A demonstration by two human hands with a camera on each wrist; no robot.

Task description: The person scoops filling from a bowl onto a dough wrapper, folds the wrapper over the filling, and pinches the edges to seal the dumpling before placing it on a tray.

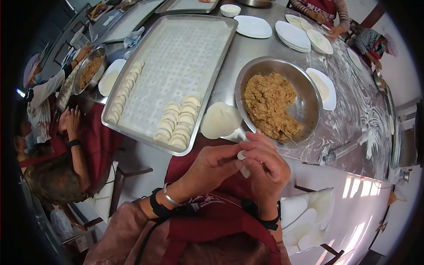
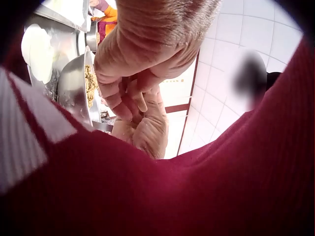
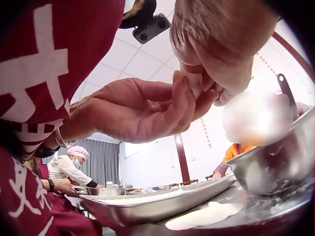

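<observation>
Both hands meet in front of the apron, just off the table edge, pinching one pale dough piece [image 1: 241,155] between them. My left hand [image 1: 212,167] comes from the left with its thumb and fingers curled on the dough; my right hand [image 1: 268,165] grips it from the other side. In the left wrist view a bit of the dough [image 2: 141,102] shows between the fingers. The right wrist view has the dough [image 3: 193,82] mostly covered by fingertips. Beyond the hands are flat wrappers [image 1: 221,120] and a steel bowl [image 1: 310,90] of brown filling [image 1: 270,104].
A large metal tray [image 1: 216,73] holds rows of folded dumplings [image 1: 180,123] at its near end and left side. White plates [image 1: 254,26] stand at the back. Flour [image 1: 369,132] covers the table's right side. Other people sit at the left and far right.
</observation>
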